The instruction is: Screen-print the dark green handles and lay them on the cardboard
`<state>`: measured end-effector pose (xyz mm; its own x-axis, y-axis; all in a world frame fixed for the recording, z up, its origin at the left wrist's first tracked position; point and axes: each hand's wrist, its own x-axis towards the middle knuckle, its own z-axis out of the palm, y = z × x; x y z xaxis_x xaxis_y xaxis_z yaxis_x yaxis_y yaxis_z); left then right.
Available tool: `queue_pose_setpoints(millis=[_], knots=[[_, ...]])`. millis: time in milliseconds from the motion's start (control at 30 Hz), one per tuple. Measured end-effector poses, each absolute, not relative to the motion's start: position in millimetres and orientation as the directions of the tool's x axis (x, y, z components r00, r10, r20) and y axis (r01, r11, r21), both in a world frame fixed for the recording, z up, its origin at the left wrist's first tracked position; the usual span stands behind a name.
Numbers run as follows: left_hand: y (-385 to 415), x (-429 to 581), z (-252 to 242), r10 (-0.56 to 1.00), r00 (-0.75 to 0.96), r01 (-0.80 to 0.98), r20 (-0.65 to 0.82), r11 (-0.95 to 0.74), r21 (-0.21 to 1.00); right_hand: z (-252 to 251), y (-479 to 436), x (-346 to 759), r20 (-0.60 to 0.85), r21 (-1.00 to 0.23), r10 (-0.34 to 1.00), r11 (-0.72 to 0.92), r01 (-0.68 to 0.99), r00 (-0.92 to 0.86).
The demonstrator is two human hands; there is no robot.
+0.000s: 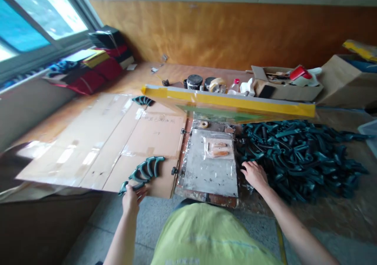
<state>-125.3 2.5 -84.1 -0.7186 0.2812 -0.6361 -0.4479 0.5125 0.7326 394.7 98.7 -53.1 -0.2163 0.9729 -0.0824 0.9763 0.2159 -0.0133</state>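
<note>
My left hand (131,199) is closed on a dark green curved handle-shaped part (138,185) at the front edge of the cardboard. Just beyond it lies a fanned row of similar curved parts (149,167). Over the right edge of the grey metal plate (210,176), my right hand (255,174) hovers beside a large heap of the same dark green parts (297,159). Its fingers are bent loosely, with a gap between thumb and forefinger, and nothing shows in them. On the plate rests a small pale board (219,149) with two orange-brown strips.
A smaller row of green parts (143,100) sits at the far edge of the cardboard (112,139). A yellow-taped bar (229,100) crosses behind the plate. Behind it stand dark-lidded jars (194,82), a red-capped bottle (235,86) and an open carton (288,90).
</note>
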Motion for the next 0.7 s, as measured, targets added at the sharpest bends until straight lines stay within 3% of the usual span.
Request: queue_pose_setpoints(millis=[133,400,700], knots=[[6.7,-128.2,-91.9,0.234,-0.72,-0.478,-0.653,0.515,0.712,-62.3,95.8,404.6,-0.084,0.077,0.961,0.271,0.959,-0.265],[3.2,-140.3,-98.6,0.247,-0.715,-0.38,-0.654,0.648,0.661,-83.3,99.1,441.9,-0.157,0.102,0.893,0.439,0.893,-0.421],[2.1,-153.8,-93.4,0.304,-0.737,-0.079,-0.604,0.848,0.524,-62.2,106.7,428.1,-0.247,0.117,0.915,0.355,0.928,-0.319]])
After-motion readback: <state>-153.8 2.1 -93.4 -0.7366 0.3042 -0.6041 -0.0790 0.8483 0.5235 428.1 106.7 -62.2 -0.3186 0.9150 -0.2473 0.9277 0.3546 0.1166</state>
